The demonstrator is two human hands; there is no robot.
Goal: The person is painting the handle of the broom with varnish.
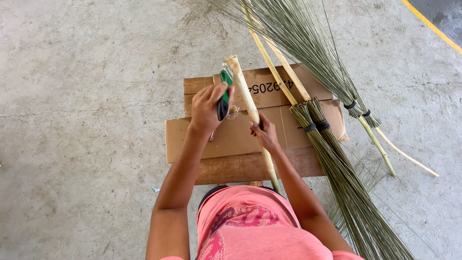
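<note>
My left hand [207,108] grips a tool with a green and black handle [224,94], its blade end up against the tip of a pale bamboo stick [245,94]. My right hand [263,132] is wrapped around the middle of that stick, which slants from my lap up and to the left. Both hands hover above flattened brown cardboard [231,139] lying on the concrete floor.
Several finished stick brooms [337,159] with bamboo handles and black bindings lie across the cardboard's right side and the floor to the right. A yellow painted line [433,26] crosses the top right corner. A small scrap [154,188] lies on the floor at left.
</note>
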